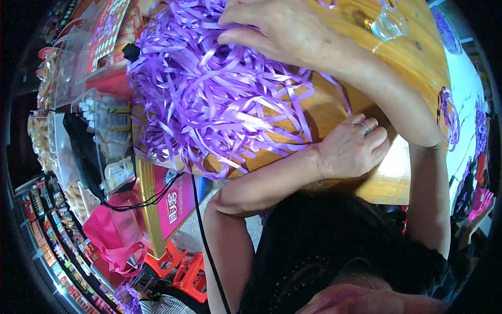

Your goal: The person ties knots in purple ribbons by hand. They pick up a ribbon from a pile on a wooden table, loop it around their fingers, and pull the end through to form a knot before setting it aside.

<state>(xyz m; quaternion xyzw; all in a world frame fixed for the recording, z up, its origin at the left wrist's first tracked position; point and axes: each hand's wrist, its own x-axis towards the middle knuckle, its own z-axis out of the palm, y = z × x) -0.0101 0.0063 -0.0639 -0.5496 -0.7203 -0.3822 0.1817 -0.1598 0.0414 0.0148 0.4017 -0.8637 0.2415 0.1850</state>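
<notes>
A large heap of shiny purple ribbon strips covers the far left part of a wooden table. Across the top of this heap reaches my right hand, its thumb and fingers stretched out and a little apart over the strips. My left hand, with a ring on one finger, is curled closed near the table's front edge, right of the heap. One loose purple strip runs from under my right forearm toward the left knuckles. The curled fingers hide whatever they may hold.
A small clear glass stands at the far right. Purple loops hang at the right edge. Clear containers, a black pouch and a pink bag crowd the left. Red stools and another person's striped sleeve are below.
</notes>
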